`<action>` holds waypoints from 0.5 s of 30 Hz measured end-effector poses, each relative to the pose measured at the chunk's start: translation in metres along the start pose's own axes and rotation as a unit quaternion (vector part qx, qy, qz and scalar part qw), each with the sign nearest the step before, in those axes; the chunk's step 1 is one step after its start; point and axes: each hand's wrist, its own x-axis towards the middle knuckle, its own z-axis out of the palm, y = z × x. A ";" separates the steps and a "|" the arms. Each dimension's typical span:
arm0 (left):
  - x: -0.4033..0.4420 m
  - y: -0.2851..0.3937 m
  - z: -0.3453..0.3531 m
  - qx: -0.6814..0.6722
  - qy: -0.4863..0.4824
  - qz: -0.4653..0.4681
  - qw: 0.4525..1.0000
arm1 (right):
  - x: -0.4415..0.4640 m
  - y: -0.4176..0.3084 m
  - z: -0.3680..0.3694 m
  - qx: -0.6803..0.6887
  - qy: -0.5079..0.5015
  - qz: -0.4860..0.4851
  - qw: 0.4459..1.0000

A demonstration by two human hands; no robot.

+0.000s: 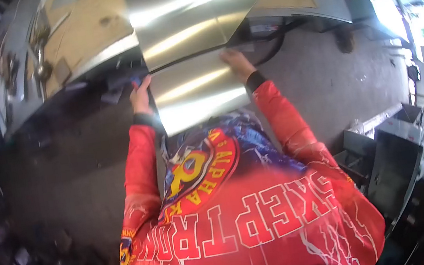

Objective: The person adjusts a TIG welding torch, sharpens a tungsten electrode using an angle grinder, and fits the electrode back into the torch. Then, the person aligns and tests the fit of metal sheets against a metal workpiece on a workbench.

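A smaller shiny metal sheet (197, 83) is tilted in front of my body. My left hand (141, 98) grips its left edge near the upper corner, with the thumb on the edge. A small blue and red thing shows by the left fingers, too blurred to name. My right hand (238, 65) holds the sheet at its upper right corner, fingers partly hidden. Just beyond it, a larger metal sheet (196, 18) lies on the workbench and reaches past its front edge. A narrow dark gap shows between the two sheets.
The workbench has a wooden top (91, 27), with blurred metal tools (41, 53) on its left. Dark items sit under the bench edge. Grey metal boxes (393, 150) stand on the floor (317, 69) at right. Blurred clutter lines the far left.
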 end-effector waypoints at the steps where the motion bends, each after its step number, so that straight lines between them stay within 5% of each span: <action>1: -0.006 -0.002 0.001 -0.008 0.010 0.003 1.000 | -0.001 -0.011 -0.002 -0.019 0.003 0.010 1.000; 5: -0.016 -0.017 0.004 -0.038 0.036 0.041 0.998 | -0.001 -0.023 -0.001 0.019 -0.093 0.050 0.994; 15: -0.015 -0.015 0.007 -0.067 0.075 0.008 0.995 | 0.009 -0.020 0.007 -0.087 -0.005 0.013 0.996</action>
